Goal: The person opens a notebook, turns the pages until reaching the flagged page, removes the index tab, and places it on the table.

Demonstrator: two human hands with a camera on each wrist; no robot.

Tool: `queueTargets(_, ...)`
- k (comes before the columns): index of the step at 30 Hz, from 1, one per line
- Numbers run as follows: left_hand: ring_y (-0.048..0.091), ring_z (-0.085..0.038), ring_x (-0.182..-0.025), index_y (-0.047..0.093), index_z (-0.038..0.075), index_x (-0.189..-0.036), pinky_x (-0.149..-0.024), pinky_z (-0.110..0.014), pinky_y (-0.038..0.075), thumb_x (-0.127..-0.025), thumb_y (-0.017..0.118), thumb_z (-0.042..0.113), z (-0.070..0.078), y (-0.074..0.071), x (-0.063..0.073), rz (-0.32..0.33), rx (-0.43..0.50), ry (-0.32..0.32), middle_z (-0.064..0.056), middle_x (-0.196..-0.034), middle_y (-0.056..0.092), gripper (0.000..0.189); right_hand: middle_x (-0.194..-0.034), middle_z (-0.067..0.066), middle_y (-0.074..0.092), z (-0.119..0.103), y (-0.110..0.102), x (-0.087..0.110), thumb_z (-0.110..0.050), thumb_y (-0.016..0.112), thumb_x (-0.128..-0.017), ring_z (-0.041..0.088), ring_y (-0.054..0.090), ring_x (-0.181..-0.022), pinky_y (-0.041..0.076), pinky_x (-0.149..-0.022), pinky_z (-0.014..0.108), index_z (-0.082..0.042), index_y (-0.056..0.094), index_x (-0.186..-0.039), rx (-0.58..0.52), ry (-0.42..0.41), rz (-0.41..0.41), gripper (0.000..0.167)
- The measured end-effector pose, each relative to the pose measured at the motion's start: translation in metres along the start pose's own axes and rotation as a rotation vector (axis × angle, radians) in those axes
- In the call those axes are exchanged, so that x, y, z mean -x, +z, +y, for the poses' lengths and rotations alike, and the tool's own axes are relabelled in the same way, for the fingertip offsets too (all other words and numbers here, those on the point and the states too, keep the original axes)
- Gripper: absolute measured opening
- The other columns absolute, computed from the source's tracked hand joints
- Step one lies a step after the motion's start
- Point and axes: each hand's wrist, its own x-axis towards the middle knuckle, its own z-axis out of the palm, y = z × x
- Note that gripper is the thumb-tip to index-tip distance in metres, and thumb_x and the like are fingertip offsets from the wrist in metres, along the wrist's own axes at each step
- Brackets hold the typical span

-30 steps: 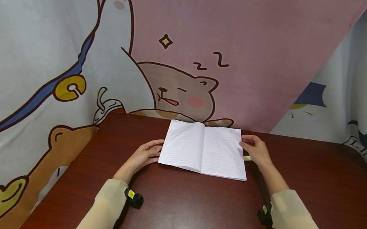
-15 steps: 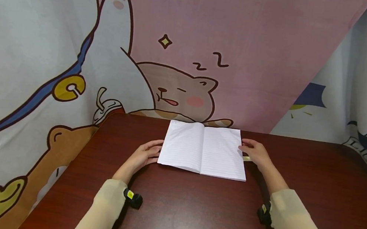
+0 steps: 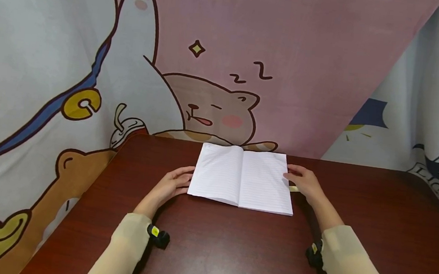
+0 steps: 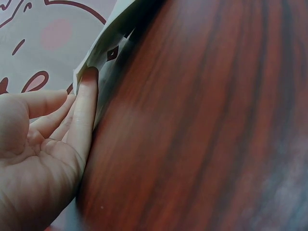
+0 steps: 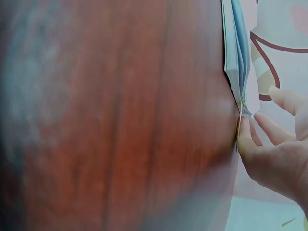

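Open notebook [image 3: 217, 177] was laid lined pages up near the worktop's [image 3: 207, 252] back edge. Its left side was touched by the left hand [image 3: 168, 186], fingers pretty straight, one tip tucked under the paper. At the right side, the right hand's [image 3: 307, 185] fingers were kinda spread, tips on the edge, with a pale strip [image 3: 293, 189] seen just beside them.

The head view looks forward and down over the surface [image 3: 227, 249], far enough back to frame the whole notebook [image 3: 264, 182]; both wrist views sit low and close, facing the left fingers [image 4: 86, 106] and right fingers [image 5: 246, 139]; each shares a notebook edge with the head view.
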Motion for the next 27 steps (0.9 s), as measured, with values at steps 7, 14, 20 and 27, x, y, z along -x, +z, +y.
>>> queueTargets(7,0.062,-0.017,-0.118,0.039,0.012,-0.152,-0.089,-0.027,0.055,-0.107,0.044,0.014,0.002,0.0,0.001,0.013,-0.006,-0.005,-0.02,-0.15,0.047,0.046,-0.151,0.028,0.04,-0.002,0.004,0.002,-0.021,0.056,-0.101,0.044,0.043,-0.133,0.036,-0.111,0.057,-0.001,0.044,-0.148,-0.047,-0.018,0.044,0.052)
queueTargets(14,0.061,-0.019,-0.12,0.039,0.013,-0.153,-0.091,-0.029,0.055,-0.107,0.044,0.014,0.0,0.0,-0.001,0.004,-0.014,-0.003,-0.02,-0.15,0.048,0.046,-0.145,0.026,0.048,-0.005,0.008,0.002,-0.016,0.056,-0.101,0.038,0.05,-0.123,0.047,-0.101,0.044,0.0,0.051,-0.142,-0.095,-0.01,0.128,0.045)
queueTargets(20,0.062,-0.018,-0.119,0.039,0.013,-0.153,-0.091,-0.028,0.055,-0.107,0.043,0.013,0.0,0.001,-0.001,0.005,-0.004,-0.003,-0.02,-0.15,0.047,0.046,-0.148,0.024,0.048,-0.01,0.011,0.002,-0.016,0.057,-0.099,0.034,0.053,-0.118,0.051,-0.09,0.034,-0.001,0.055,-0.139,-0.087,0.021,0.186,0.043)
queueTargets(27,0.062,-0.018,-0.118,0.04,0.013,-0.152,-0.091,-0.028,0.055,-0.107,0.044,0.013,0.002,0.003,-0.001,0.017,-0.003,-0.014,-0.019,-0.149,0.048,0.045,-0.148,0.025,0.048,-0.013,0.011,0.004,-0.016,0.059,-0.098,0.036,0.051,-0.121,0.047,-0.097,0.043,0.0,0.057,-0.137,-0.063,0.015,0.22,0.042)
